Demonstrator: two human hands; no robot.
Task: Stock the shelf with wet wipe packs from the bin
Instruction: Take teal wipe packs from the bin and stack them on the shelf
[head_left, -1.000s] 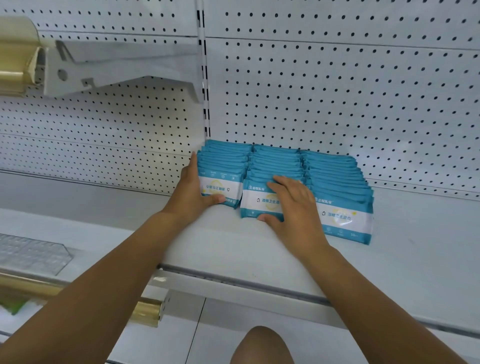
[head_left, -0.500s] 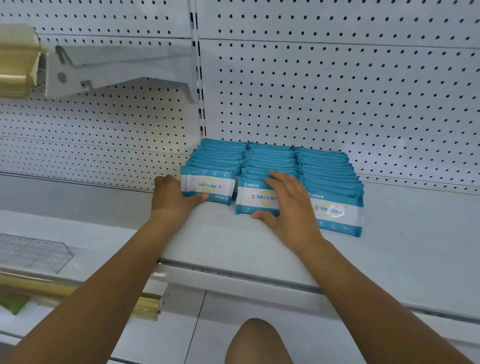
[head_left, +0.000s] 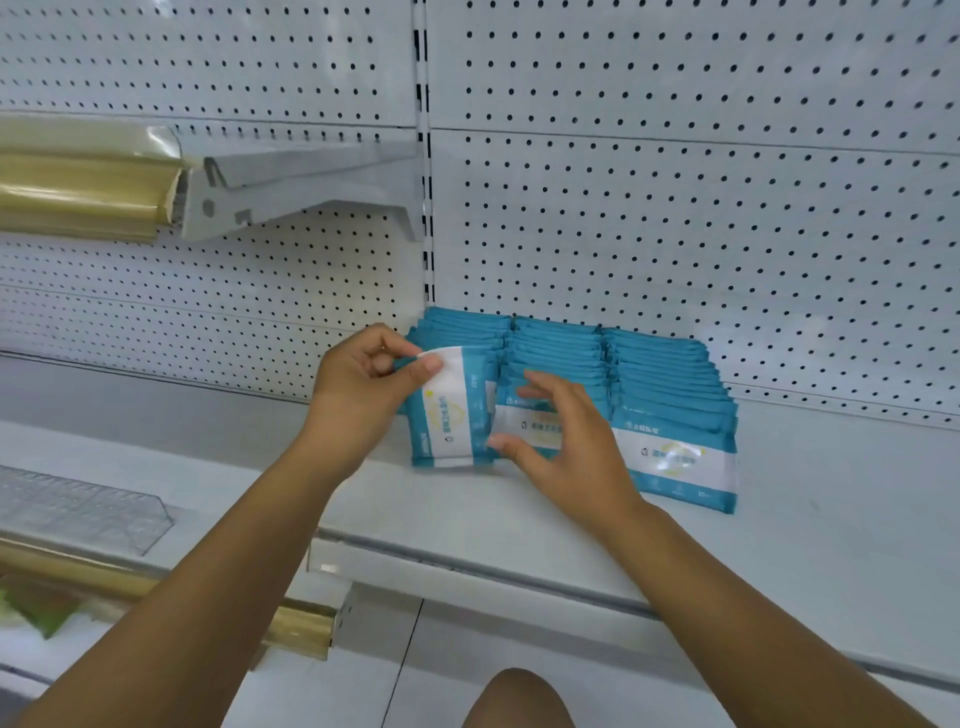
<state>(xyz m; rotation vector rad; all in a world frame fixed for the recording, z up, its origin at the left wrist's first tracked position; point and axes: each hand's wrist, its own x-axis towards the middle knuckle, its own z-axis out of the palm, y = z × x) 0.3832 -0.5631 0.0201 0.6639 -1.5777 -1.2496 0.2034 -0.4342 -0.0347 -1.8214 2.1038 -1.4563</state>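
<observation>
Left hand pinches turned pack at top edge — shelf continues rightward.

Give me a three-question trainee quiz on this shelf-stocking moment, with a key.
1. Multiple choice: how many rows of wet wipe packs stand on the shelf? A) two B) three C) five
2. True or false: the left hand pinches a pack turned on end.
3. Short answer: which hand reaches over the middle row's front pack?
Key: 1 B; 2 true; 3 the right hand.
</observation>
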